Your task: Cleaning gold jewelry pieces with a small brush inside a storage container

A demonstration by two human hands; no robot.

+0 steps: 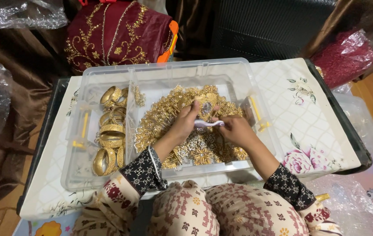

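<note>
Nearest, patterned knees (221,209). Above them, at the picture's centre, a clear plastic box (256,74) holds a gold filigree headpiece (164,118); at nine o'clock its lid (75,157) holds gold bangles (110,135). Left hand (184,124) and right hand (236,129) each pinch an end of a small pale brush (208,123) over the headpiece. Clear wrap (20,13) lies at eleven o'clock.

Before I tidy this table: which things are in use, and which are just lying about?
In use:
left hand and right hand holding a small pale brush
gold ornament pile
clear plastic box

Lying about:
gold bangles
red embroidered cloth
bagged red fabric
</note>
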